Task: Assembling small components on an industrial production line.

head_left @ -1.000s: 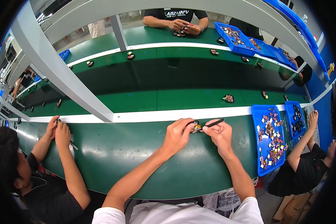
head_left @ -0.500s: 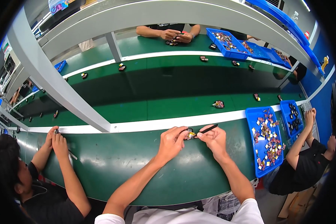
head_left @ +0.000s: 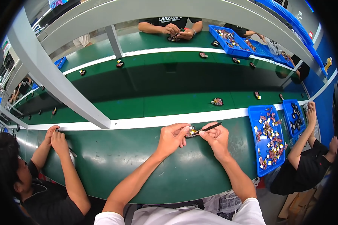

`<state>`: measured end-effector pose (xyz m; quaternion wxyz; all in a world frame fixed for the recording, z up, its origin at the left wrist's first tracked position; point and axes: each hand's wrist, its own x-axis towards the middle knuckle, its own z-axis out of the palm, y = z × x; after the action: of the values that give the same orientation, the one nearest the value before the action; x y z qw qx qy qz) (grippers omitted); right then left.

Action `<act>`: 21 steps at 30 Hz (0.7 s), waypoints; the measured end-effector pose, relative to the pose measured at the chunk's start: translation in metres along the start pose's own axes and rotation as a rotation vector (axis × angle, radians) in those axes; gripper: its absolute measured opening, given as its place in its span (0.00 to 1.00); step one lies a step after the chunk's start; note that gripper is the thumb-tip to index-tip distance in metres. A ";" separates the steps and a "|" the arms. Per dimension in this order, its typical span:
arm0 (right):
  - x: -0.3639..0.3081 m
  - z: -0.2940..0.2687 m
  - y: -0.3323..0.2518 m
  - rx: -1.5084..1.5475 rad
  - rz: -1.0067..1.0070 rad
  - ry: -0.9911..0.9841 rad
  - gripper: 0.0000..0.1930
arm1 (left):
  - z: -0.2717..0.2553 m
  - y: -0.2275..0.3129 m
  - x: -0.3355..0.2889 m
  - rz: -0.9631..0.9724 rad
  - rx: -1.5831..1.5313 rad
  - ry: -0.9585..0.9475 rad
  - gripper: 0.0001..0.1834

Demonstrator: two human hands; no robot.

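My left hand (head_left: 172, 139) is closed around the edge of a small dark electronic assembly (head_left: 191, 132) that has a yellow and white patch on it. In my right hand (head_left: 216, 138) is a thin black pen-like tool (head_left: 213, 126), pinched between thumb and fingers and slanting up to the right. Its lower tip meets the assembly or lies very close to it; the fingers partly hide the spot. Both hands are just above the green worktable (head_left: 184, 170), near its far white rail.
Right of me lies a blue tray (head_left: 254, 139) of small wired parts; beyond it, another blue tray (head_left: 291, 129) holds black pieces. Assemblies such as this one (head_left: 217, 101) dot the green conveyor (head_left: 169, 99) ahead. A grey post (head_left: 60, 80) rises at left. Co-workers sit left, right and opposite.
My left fingers have shifted their grip on the assembly, and the black tool has tilted slightly, its upper end a bit farther right. Pieces on the conveyor have slid a little left.
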<state>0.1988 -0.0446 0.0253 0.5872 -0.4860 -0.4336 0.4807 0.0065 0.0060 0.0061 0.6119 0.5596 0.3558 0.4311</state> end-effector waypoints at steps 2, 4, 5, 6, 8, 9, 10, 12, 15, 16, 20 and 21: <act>-0.001 0.001 0.004 -0.020 -0.144 0.004 0.09 | -0.001 0.000 0.000 0.003 -0.072 -0.008 0.14; -0.003 0.002 0.005 -0.049 -0.193 0.015 0.09 | -0.002 0.002 0.000 -0.009 -0.086 -0.018 0.14; -0.004 0.003 0.006 -0.077 -0.243 0.028 0.09 | -0.003 0.002 0.000 -0.022 -0.098 -0.030 0.15; -0.005 0.004 0.006 -0.077 -0.242 0.025 0.09 | -0.004 0.002 0.000 -0.021 -0.098 -0.027 0.15; -0.007 0.005 0.006 -0.204 -0.346 0.055 0.08 | -0.006 0.001 0.001 -0.028 -0.116 -0.048 0.15; -0.007 0.006 0.006 -0.204 -0.343 0.052 0.08 | -0.006 0.001 0.000 -0.030 -0.118 -0.045 0.15; -0.008 0.006 0.005 -0.229 -0.364 0.059 0.08 | -0.006 0.001 0.000 -0.023 -0.133 -0.050 0.15; -0.009 0.007 0.006 -0.254 -0.382 0.063 0.08 | -0.007 0.002 0.000 -0.019 -0.149 -0.053 0.15; -0.010 0.008 0.007 -0.263 -0.387 0.063 0.07 | -0.007 0.000 0.000 -0.017 -0.174 -0.059 0.15; -0.010 0.008 0.007 -0.266 -0.396 0.064 0.07 | -0.007 -0.001 0.001 -0.015 -0.178 -0.059 0.15; -0.011 0.007 0.008 -0.281 -0.405 0.064 0.07 | -0.007 0.000 0.001 -0.013 -0.180 -0.071 0.15; -0.011 0.008 0.008 -0.281 -0.402 0.064 0.07 | -0.007 0.000 0.001 -0.016 -0.181 -0.071 0.15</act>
<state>0.1884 -0.0535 0.0178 0.6111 -0.4818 -0.5654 0.2735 0.0001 0.0099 0.0049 0.6755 0.5143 0.2979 0.4365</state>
